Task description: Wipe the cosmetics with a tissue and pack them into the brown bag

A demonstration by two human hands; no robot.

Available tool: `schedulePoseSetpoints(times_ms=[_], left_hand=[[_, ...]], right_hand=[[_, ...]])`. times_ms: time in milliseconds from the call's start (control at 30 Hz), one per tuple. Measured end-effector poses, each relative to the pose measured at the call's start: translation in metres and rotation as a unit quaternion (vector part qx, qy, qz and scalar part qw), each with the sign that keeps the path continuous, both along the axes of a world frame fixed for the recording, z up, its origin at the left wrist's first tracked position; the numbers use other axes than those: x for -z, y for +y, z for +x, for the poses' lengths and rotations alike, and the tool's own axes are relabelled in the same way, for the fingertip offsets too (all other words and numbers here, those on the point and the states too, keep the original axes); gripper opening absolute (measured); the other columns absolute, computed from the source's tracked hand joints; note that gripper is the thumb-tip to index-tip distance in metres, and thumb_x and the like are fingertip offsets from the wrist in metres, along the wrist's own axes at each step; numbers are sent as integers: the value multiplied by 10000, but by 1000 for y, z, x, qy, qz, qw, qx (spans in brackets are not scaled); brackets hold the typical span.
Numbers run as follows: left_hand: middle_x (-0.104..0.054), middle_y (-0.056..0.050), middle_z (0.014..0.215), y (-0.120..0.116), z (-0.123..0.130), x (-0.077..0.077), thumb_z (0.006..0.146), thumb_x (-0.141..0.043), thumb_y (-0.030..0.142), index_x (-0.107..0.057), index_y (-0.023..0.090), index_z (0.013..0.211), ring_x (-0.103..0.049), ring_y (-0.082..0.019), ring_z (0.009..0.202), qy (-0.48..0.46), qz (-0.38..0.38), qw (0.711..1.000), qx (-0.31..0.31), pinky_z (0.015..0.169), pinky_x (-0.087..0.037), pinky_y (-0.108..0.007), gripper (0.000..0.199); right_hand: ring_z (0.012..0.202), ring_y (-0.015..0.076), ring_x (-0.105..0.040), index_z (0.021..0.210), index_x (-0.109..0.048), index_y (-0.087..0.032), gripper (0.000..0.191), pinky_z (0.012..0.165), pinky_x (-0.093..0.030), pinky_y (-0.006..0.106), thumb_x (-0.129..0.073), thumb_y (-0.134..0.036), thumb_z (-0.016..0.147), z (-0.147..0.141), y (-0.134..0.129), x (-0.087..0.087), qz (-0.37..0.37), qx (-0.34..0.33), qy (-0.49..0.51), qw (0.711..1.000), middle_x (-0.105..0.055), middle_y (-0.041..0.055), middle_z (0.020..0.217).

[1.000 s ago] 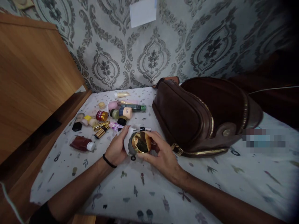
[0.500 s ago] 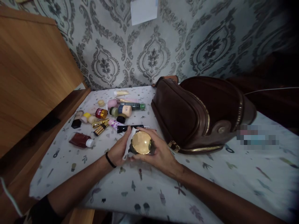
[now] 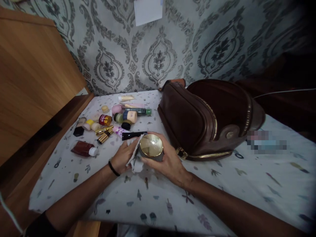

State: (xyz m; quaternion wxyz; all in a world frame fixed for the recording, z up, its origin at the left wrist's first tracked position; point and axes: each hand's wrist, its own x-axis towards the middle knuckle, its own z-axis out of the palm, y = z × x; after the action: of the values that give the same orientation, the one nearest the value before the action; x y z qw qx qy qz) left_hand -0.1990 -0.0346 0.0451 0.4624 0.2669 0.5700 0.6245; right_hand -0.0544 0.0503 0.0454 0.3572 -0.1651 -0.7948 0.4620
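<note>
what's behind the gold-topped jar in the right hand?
A black tube lies just beyond the jar, to its left in view. The right hand and jar cover the table directly behind them; anything there can't be seen.

Patterned white tabletop [image 3: 118, 200], probably cloth-covered, bears cosmetics [image 3: 105, 119] and a brown bag [image 3: 185, 115].

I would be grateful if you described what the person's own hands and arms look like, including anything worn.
The left hand is ungloved, with a thin black band around its wrist; a plain black sleeve shows farther up that arm. The right hand is also ungloved, with no wristband, and its visible forearm is bare of any sleeve.
</note>
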Motion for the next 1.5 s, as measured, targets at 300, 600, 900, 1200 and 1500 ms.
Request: schedulePoseSetpoints(times_ms=[300, 600, 900, 1200, 1500], left_hand=[[-581, 32, 710, -5, -1, -22, 860, -676, 399, -661, 206, 880, -501, -122, 644, 216, 74, 968, -107, 580, -391, -203, 195], [-572, -116, 1408, -11, 5, -22, 826, -729, 244, -524, 247, 1411, -495, -301, 1311, 497, 209, 831, 137, 1114, -354, -420, 619], [-735, -73, 1182, -14, 8, -24, 888, -635, 118, -702, 283, 1148, -615, -262, 1181, 557, 297, 768, 108, 988, -476, -448, 315], [-756, -73, 887, -13, -7, -37, 863, -669, 159, -687, 204, 760, -683, -215, 887, 513, 297, 805, 37, 810, -534, -370, 114], [-717, -70, 921, -14, -10, -35, 898, -590, 125, -639, 177, 849, -663, -169, 865, 590, 267, 762, -28, 790, -540, -315, 87]], right_hand=[[1128, 264, -624, 1221, -534, -231, 540, 982, -508, 399, -752, -295, 732, -4, 0, 4, 48, 51, -7, 998, -645, 86, 1190], [891, 274, -647, 1004, -590, -190, 366, 786, -541, 402, -678, -239, 652, -4, 2, 12, 82, 47, -88, 992, -684, 98, 979], [897, 223, -657, 982, -615, -198, 320, 786, -529, 323, -663, -166, 667, -8, -4, 6, -7, -32, -18, 999, -689, 41, 970], [882, 184, -619, 1018, -599, -184, 452, 806, -491, 309, -789, -351, 644, -4, 7, -3, -228, -68, -10, 971, -668, 19, 948], [921, 213, -636, 1018, -585, -195, 506, 840, -492, 337, -814, -381, 607, -7, 7, -2, -183, -18, -28, 983, -683, 36, 983]])
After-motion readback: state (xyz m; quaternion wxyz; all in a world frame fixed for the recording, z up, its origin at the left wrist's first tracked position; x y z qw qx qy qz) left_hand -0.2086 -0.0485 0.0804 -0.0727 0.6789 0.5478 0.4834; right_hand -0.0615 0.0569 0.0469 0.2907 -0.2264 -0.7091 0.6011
